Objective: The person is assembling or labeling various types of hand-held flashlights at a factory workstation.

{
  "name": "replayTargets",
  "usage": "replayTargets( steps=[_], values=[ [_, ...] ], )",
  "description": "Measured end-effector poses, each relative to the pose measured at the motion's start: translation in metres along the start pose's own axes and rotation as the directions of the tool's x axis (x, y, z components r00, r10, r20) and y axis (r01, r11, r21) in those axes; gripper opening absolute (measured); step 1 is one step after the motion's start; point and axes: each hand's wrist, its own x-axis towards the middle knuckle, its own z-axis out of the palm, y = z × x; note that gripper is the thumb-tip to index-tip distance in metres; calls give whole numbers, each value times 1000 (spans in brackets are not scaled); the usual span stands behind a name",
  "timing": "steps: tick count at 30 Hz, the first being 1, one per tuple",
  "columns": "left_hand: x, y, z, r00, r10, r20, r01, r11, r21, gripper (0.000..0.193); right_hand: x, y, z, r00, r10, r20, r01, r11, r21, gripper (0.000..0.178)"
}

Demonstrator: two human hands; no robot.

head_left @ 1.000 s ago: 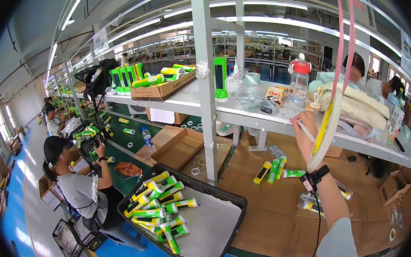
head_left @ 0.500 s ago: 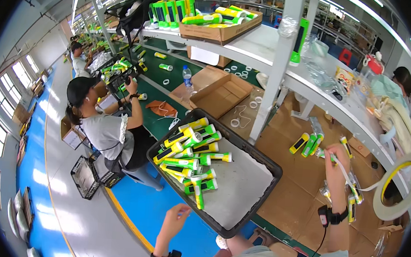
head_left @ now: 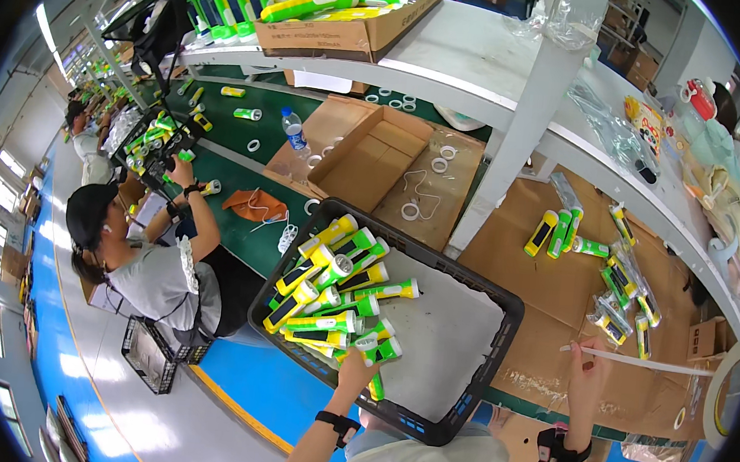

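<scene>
My left hand (head_left: 355, 374) is over the near edge of a black tray (head_left: 508, 329), its fingers closed on a green and white flashlight (head_left: 381, 350) at the near side of a pile. Part of that grip is hidden under the fingers. Yellow and green flashlights (head_left: 309, 291) fill the tray's left half, on a grey liner. Above the cardboard-covered bench, my right hand (head_left: 588, 374) pinches the free end of a white tape strip (head_left: 646, 361). The strip runs taut to a tape roll (head_left: 727, 389) at the far right.
Several flashlights, some in clear bags (head_left: 622, 286), lie on the cardboard (head_left: 522, 286) at right. A white post (head_left: 527, 113) and shelf stand behind the tray. Beyond it are an open cardboard box (head_left: 367, 161) and a water bottle (head_left: 293, 129). A co-worker (head_left: 149, 274) sits at left.
My left hand has moved right and up from outside the tray onto the flashlights. My right hand has come down toward me, drawing the tape out straight. The view has shifted.
</scene>
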Motion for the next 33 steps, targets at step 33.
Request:
replayTargets(
  steps=[33],
  values=[
    [83, 61, -19, 871, 411, 270, -394, 911, -117, 44, -15, -37, 147, 615, -167, 770, -785, -38, 619, 14]
  ],
)
